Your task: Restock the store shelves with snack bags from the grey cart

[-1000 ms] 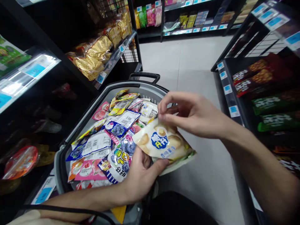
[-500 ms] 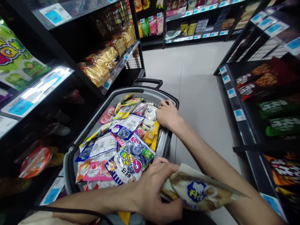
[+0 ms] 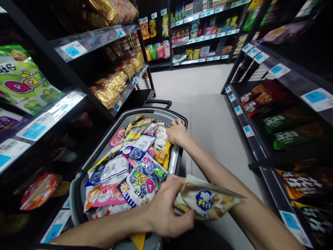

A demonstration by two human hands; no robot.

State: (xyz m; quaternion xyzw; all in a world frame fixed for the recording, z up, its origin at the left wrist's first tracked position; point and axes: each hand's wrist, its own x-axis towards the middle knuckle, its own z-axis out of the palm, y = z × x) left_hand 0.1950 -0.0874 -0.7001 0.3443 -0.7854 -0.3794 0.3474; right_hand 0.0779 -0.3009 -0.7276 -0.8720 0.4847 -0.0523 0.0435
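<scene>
My left hand (image 3: 170, 208) is closed around a beige snack bag (image 3: 205, 201) with a blue badge, held tilted over the near right side of a grey shopping basket (image 3: 75, 194). At the basket's far right inner corner, my right hand (image 3: 177, 132) has its fingers curled down, beside a white snack packet (image 3: 161, 132). What those fingers grip is hidden. Small candy bags fill the basket: a blueberry gummy bag (image 3: 145, 178) lies near the left hand, with a pink packet (image 3: 111, 196), a blue-edged packet (image 3: 139, 147) and yellow packets (image 3: 139, 128) around it.
A black shelf (image 3: 104, 38) with gold-wrapped packs (image 3: 111, 86) and a green gummy bag (image 3: 23, 81) flanks the basket on the left. Another shelf (image 3: 241, 118) with red and green snack bags stands to the right. Tiled floor (image 3: 205, 104) runs between them toward the back shelves (image 3: 203, 41).
The view has tilted up, showing more of the upper shelves. Both hands stay at nearly the same places over the basket, with the beige snack bag still in the left.
</scene>
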